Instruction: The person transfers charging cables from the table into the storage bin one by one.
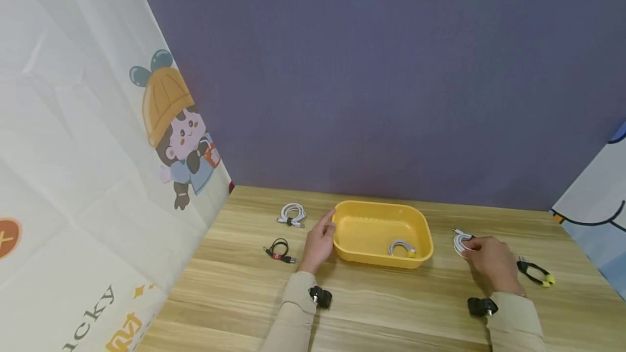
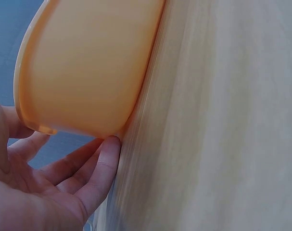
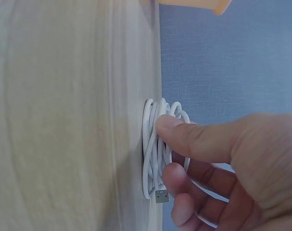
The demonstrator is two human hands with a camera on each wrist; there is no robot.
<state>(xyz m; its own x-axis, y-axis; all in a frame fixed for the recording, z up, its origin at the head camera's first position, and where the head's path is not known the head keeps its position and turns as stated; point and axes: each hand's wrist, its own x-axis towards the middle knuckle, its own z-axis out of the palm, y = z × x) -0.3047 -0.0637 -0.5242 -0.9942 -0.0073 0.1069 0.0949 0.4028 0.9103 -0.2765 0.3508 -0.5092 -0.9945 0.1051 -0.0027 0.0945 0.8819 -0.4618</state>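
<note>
A yellow plastic bin (image 1: 381, 258) stands on the table, with a coiled grey-white cable (image 1: 401, 244) inside near its front right corner. My left hand (image 1: 319, 240) rests against the bin's left end. In the left wrist view its fingertips (image 2: 111, 144) touch the outer wall low down, the thumb near the rim. My right hand (image 1: 491, 258), right of the bin, pinches a coiled white USB cable (image 3: 153, 144) between thumb and fingers. The coil sits at the table surface, its metal USB plug (image 3: 162, 196) showing; whether it still touches the table I cannot tell.
Left of the bin lie a coiled white cable (image 1: 292, 214) and, nearer, a small black cable (image 1: 280, 249) with a red tag. A black cable with a yellow end (image 1: 537, 273) lies right of my right hand. A dark blue-grey partition (image 1: 391, 80) closes the back.
</note>
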